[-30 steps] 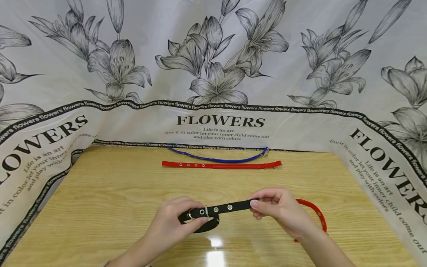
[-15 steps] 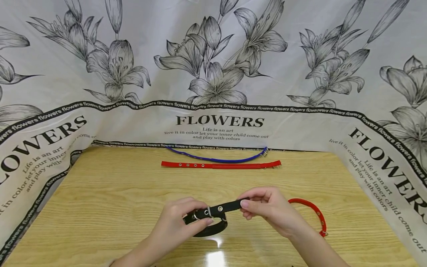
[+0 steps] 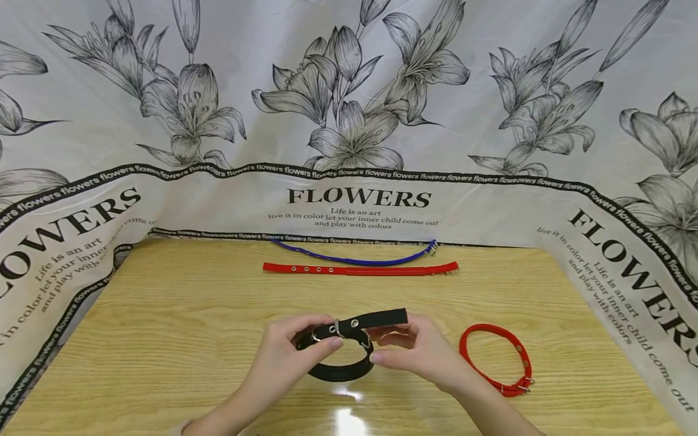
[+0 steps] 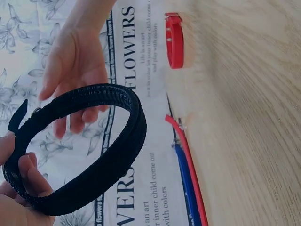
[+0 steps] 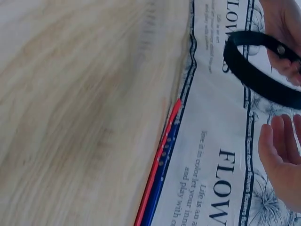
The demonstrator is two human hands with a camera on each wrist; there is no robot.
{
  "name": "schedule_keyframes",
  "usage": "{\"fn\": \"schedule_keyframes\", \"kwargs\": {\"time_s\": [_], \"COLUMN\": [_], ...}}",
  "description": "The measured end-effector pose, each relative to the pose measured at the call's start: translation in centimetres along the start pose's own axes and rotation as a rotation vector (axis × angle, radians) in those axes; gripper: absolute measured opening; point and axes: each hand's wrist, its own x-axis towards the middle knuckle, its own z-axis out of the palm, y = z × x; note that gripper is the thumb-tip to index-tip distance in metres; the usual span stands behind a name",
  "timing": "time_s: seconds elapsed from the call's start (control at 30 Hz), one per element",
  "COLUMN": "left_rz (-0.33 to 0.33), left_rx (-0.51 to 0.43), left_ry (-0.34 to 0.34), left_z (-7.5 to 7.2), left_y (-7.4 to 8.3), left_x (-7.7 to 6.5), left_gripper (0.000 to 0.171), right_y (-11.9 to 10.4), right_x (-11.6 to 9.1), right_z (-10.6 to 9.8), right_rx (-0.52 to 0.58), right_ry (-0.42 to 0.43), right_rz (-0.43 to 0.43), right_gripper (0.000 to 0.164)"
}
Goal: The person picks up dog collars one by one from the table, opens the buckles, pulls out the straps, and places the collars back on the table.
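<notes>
A black collar (image 3: 340, 373) with metal eyelets is closed into a loop, its strap end passing through the buckle and jutting to the right. My left hand (image 3: 291, 348) pinches it at the buckle between thumb and fingers, holding it up off the table. The right hand (image 3: 428, 357) is at the loop's right side, partly behind the strap end in the head view. In the left wrist view, that right hand (image 4: 77, 68) has its fingers loosely extended beside the black collar (image 4: 94, 181). The right wrist view shows a gap between its fingers and the loop.
A red collar (image 3: 493, 327), buckled into a ring, lies on the wooden table (image 3: 163, 339) at the right. Toward the back, a red collar (image 3: 382, 271) lies stretched out in front of a blue collar (image 3: 376, 263). Flower-printed cloth (image 3: 360, 200) borders the table.
The right hand drew the strap end leftward, then let go of it and moved down beside the loop. The black loop now shows wider. The red ring has come into full view.
</notes>
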Motion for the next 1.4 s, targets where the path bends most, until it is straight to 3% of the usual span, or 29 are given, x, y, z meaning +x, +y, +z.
{"fn": "schedule_keyframes", "kwargs": {"time_s": [0.17,0.4,0.57,0.7,0.8,0.9,1.03,1.23,1.4], "left_rz": [-0.01,0.013,-0.029,-0.062,-0.038,0.031,0.071,0.0,-0.075], "left_rx": [-0.024,-0.056,-0.087,-0.058,0.004,0.061,0.072,0.029,-0.002], "left_ry": [-0.009,-0.007,-0.022,-0.058,-0.068,-0.078,-0.083,-0.059,-0.054], "left_z": [0.3,0.6,0.7,0.4,0.0,-0.2,-0.3,-0.6,-0.9], "left_y": [-0.1,-0.2,-0.2,-0.3,-0.5,-0.7,-0.7,-0.8,-1.0], "left_x": [0.3,0.3,0.4,0.4,0.4,0.4,0.5,0.4,0.3], "left_gripper": [0.021,0.021,0.026,0.027,0.026,0.024,0.026,0.023,0.022], "right_y": [-0.2,-0.7,-0.7,-0.7,-0.8,-0.7,-0.7,-1.0,-1.0], "right_x": [0.3,0.7,0.9,0.7,0.5,0.5,0.4,0.1,-0.2], "right_z": [1.0,1.5,1.8,1.8,1.7,1.6,1.4,0.7,0.0], "right_rx": [0.021,-0.034,-0.078,-0.077,-0.075,-0.066,-0.023,0.044,0.059], "right_ry": [0.063,0.121,0.178,0.211,0.228,0.241,0.271,0.328,0.33], "right_rz": [0.028,0.027,0.041,0.049,0.036,0.027,0.044,0.058,0.014], "right_gripper": [0.038,0.032,0.032,0.032,0.03,0.028,0.028,0.017,0.023]}}
